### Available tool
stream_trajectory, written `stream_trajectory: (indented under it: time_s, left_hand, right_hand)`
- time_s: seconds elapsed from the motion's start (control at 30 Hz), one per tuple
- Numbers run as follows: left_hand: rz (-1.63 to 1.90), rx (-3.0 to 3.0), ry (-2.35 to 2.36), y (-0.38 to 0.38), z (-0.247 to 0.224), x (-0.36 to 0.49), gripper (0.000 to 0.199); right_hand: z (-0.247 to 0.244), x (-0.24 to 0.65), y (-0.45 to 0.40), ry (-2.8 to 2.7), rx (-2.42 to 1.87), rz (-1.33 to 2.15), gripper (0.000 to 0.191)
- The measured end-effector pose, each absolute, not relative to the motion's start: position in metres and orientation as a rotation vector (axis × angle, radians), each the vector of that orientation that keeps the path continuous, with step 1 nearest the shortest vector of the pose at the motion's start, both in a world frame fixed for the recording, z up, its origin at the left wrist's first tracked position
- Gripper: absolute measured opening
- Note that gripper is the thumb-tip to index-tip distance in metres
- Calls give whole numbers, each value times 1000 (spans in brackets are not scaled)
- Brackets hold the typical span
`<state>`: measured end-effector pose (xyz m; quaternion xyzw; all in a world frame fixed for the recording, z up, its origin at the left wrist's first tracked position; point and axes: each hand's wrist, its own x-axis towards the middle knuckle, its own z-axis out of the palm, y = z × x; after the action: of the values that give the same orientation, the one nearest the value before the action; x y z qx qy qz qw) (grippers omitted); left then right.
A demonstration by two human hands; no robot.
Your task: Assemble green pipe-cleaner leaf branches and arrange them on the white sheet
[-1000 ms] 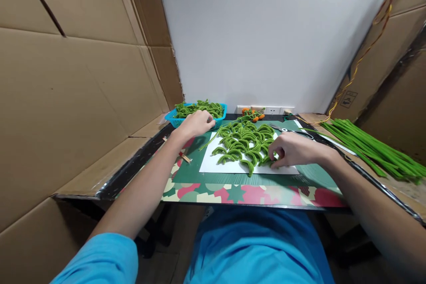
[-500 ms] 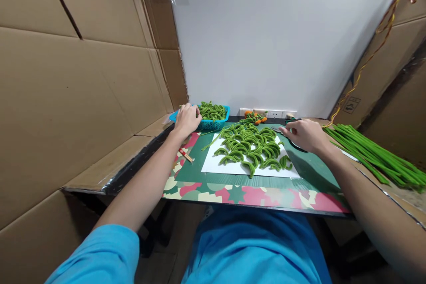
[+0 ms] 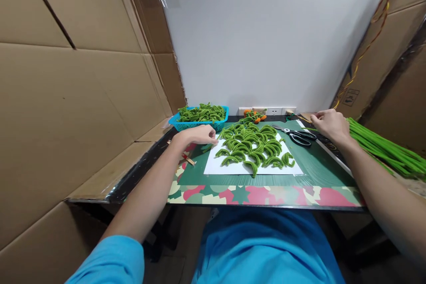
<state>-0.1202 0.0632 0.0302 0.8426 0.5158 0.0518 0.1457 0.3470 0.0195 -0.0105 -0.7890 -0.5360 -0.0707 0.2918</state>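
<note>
Fingers (image 3: pixel 211 131) of the left hand (image 3: pixel 201 134) are curled together at the left edge of the white sheet (image 3: pixel 213 169), while the right hand (image 3: pixel 331 124) is bent beside the green stems (image 3: pixel 382 146); whether either one grips something, I cannot tell. Curved green pieces (image 3: pixel 241 147) lie on the sheet, with black scissors (image 3: pixel 293 133) to their right and the blue basket (image 3: pixel 186 125) behind the left hand.

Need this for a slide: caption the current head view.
Left hand near white paper bearing curled green pieces; right hand near green stems; scissors between the hands.
</note>
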Motion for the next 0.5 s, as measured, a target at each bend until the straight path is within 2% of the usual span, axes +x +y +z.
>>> stream_trajectory:
  time_s: [0.1,0.3,0.4,0.5]
  left_hand:
    - [147,2368,1468,66,29,-122,21]
    - [430,2311,1396,62,40,-118,27]
    - [599,2249,1256,52,39,-101,29]
    - [682,2148,1079,38,31,-70,41]
  right_hand:
    - [-13,351,25,-1456,-2048,-173,40]
    - [-12,353,26,-1672,-1851,-72,26]
    - [-11,331,21,-1778,-1658,-85,30]
    - [-12,293,12,-1882,-1420,-105,39]
